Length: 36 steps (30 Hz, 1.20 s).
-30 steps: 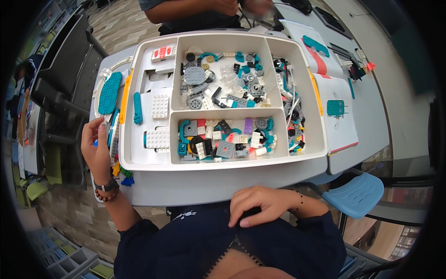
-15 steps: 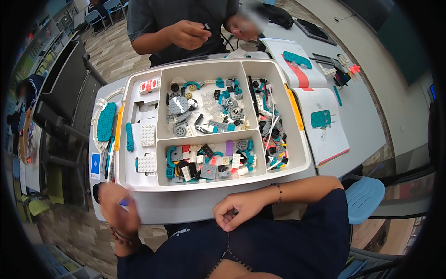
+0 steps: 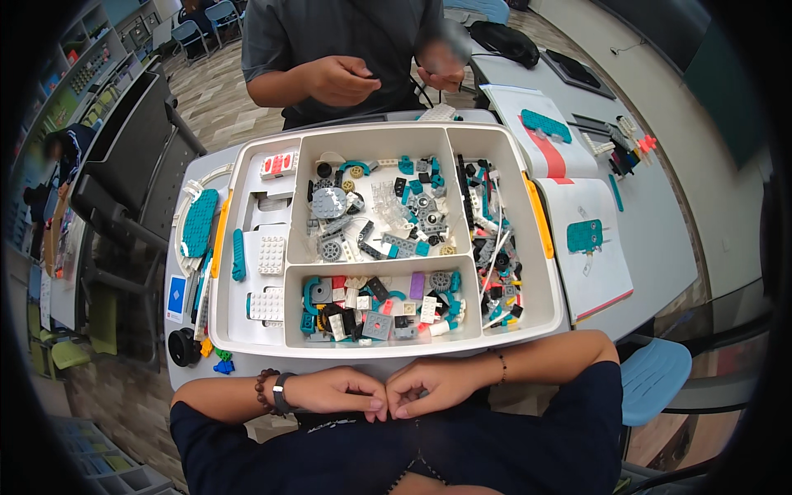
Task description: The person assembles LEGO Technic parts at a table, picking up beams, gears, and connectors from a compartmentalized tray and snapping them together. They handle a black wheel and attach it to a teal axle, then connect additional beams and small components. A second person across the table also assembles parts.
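My left hand (image 3: 342, 391) and my right hand (image 3: 422, 388) meet at the table's near edge, in front of my chest. Both have curled fingers, and their knuckles touch. Whatever they hold, if anything, is hidden. Just beyond them stands a white sorting tray (image 3: 262, 350) with toy building bricks in its compartments. The near compartment has a purple brick (image 3: 417, 285) and a grey square brick (image 3: 377, 325) among mixed pieces. Left of my left forearm lie a blue piece (image 3: 223, 367), a green piece (image 3: 223, 355) and a black wheel (image 3: 182, 347).
Across the table a person's hand (image 3: 342, 80) is raised above the tray's far side. An open instruction booklet (image 3: 598, 256) lies to the right, with a part-built brick model (image 3: 624, 148) beyond. A teal plate (image 3: 199, 223) rests at the left. A blue chair (image 3: 652, 379) stands at my right.
My left hand has come from the tray's near-left corner to meet my right hand, uncovering the blue and green pieces. The other person's raised hand no longer shows a small dark piece.
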### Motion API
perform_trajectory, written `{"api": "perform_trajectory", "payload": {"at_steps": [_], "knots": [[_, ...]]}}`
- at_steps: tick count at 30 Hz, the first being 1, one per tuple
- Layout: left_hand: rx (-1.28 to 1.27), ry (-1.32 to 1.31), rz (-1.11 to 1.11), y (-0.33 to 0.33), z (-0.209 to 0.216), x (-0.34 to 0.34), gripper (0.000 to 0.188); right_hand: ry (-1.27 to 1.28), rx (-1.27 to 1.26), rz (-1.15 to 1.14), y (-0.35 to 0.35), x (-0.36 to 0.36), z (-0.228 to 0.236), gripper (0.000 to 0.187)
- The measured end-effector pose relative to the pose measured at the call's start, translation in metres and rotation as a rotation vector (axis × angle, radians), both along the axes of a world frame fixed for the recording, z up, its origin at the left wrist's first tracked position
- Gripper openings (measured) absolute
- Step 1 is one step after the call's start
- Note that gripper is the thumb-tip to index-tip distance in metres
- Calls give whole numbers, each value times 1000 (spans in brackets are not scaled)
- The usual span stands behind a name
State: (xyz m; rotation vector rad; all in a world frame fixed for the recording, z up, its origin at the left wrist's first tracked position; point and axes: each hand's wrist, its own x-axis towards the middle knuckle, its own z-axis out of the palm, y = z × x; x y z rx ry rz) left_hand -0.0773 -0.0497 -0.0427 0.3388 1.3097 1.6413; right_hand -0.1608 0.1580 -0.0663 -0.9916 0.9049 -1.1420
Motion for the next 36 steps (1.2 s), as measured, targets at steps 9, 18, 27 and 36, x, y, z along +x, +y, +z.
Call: {"api": "perform_trajectory", "payload": {"at_steps": [9, 18, 27, 36], "knots": [[121, -84, 44, -5, -8, -1, 26, -82, 49, 12, 0, -5, 4, 18], [192, -111, 52, -5, -8, -1, 27, 121, 5, 71, 0, -11, 8, 20], [219, -140, 59, -5, -12, -2, 26, 72, 2, 51, 0, -11, 5, 19], [211, -138, 77, -4, -9, -2, 27, 75, 13, 64, 0, -12, 5, 20]]}}
